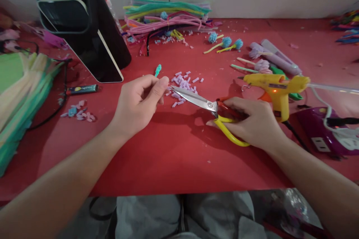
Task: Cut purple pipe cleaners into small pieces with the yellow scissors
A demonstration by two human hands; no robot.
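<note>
In the head view my left hand (140, 101) is closed in a pinch, thumb on forefinger. Whatever it pinches is too small to make out. A teal twisted piece (158, 70) shows just behind the knuckles; I cannot tell whether my fingers hold it. My right hand (249, 123) grips scissors (193, 99) with red and yellow handles. Their blades look nearly closed and point left, the tips close to my left thumb. Beneath and behind the tips lies a loose heap of short lilac cut pieces (183, 84) on the red table (174, 157).
At right are a yellow glue gun (269, 82) with a lit orange light and a purple power strip (316, 127). Blue-headed stems (226, 42) and pipe cleaner bundles (168, 11) lie behind. At left stand a black holder (92, 26), a lighter (82, 89) and small cut bits (80, 113).
</note>
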